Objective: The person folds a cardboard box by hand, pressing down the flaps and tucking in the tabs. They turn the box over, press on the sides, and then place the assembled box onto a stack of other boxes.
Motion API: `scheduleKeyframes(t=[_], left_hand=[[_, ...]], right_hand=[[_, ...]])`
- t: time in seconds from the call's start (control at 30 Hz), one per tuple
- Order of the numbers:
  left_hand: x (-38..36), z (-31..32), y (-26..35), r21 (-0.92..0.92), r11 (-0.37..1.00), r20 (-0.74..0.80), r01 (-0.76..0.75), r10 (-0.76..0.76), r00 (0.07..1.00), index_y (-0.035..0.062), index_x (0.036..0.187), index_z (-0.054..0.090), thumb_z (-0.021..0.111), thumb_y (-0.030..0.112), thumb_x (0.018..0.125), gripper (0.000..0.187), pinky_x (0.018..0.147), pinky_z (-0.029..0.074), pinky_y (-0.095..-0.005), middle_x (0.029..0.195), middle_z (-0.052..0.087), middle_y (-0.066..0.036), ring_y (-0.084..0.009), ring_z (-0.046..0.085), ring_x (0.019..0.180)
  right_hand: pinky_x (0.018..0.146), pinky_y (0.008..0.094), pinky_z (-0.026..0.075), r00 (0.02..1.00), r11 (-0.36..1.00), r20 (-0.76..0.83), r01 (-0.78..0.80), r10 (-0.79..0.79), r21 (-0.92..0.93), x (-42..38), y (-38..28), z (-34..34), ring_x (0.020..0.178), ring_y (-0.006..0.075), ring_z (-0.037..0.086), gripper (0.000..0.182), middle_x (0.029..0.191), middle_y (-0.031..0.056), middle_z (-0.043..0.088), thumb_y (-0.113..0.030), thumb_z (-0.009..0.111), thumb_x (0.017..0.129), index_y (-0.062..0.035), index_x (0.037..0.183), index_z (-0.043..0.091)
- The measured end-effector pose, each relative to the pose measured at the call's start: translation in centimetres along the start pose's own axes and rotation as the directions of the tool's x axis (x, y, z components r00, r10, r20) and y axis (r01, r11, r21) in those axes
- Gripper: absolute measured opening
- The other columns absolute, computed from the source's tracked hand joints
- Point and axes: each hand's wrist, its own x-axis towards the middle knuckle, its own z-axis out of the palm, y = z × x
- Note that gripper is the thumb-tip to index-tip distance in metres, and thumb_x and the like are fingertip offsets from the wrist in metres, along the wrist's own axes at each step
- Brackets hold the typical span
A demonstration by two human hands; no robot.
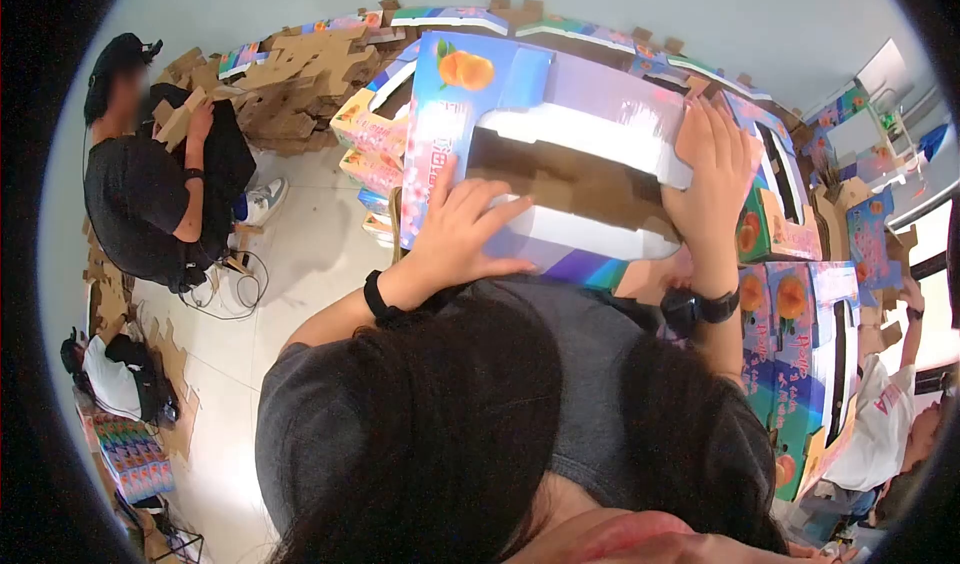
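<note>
In front of my chest is a printed fruit carton [590,82] with orange fruit pictures and a long cut-out in its top. Through the cut-out I see bare brown cardboard inside. My left hand [462,226] lies spread on the carton's near left part, fingers apart, with the fingertips by the opening's edge. On the right end, my right hand [712,169] rests with fingers stretched over the carton's edge. White flaps border the opening, close to both hands. Neither hand is closed around anything.
Similar cartons [790,364] are stacked at my right, and more [370,129] stand behind on the left. Brown cardboard sheets [300,79] are piled along the wall. A seated person [145,184] handles a cardboard piece at left; another person [880,414] is at right. A cable [250,289] lies on the floor.
</note>
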Motion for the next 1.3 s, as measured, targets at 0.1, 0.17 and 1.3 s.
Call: scheduleKeyframes(t=[0.1,0.17,1.3], left_hand=[[-1.2,0.6,0.0,0.063,0.996,-0.041,-0.057,0.059,0.997,0.0199,0.131,0.068,0.084,0.061,0.068,0.077,0.122,0.018,-0.0617,0.113,0.061,-0.004,-0.0249,0.062,0.106],[-1.8,0.6,0.1,0.106,0.991,-0.059,-0.085,0.092,0.994,0.0216,0.131,0.068,0.084,0.061,0.07,0.075,0.122,0.018,-0.061,0.113,0.06,-0.003,-0.0238,0.062,0.105],[-0.2,-1.2,0.1,0.029,0.992,-0.07,-0.12,0.121,0.99,0.0243,0.124,0.071,0.083,0.053,0.075,0.058,0.12,0.025,-0.0559,0.122,0.066,-0.002,-0.0238,0.064,0.109]], right_hand=[[0.118,0.0517,0.029,0.999,1.0,-0.054,-0.005,0.003,-0.027,-1.0,-1.1,-2.0,0.136,0.0328,0.049,0.074,0.144,0.01,0.057,-0.009,0.072,0.068,-0.0062,0.14,0.055],[0.118,0.0515,0.028,0.995,0.999,-0.096,-0.003,-0.001,-0.049,-1.9,-1.4,-2.6,0.137,0.0314,0.049,0.075,0.145,0.0098,0.056,-0.01,0.072,0.067,-0.0067,0.14,0.056],[0.121,0.0558,0.029,0.988,0.996,-0.128,-0.081,0.086,0.039,-3.1,-2.0,-3.8,0.133,0.0389,0.047,0.079,0.139,0.0135,0.053,-0.014,0.08,0.064,-0.0089,0.138,0.054]])
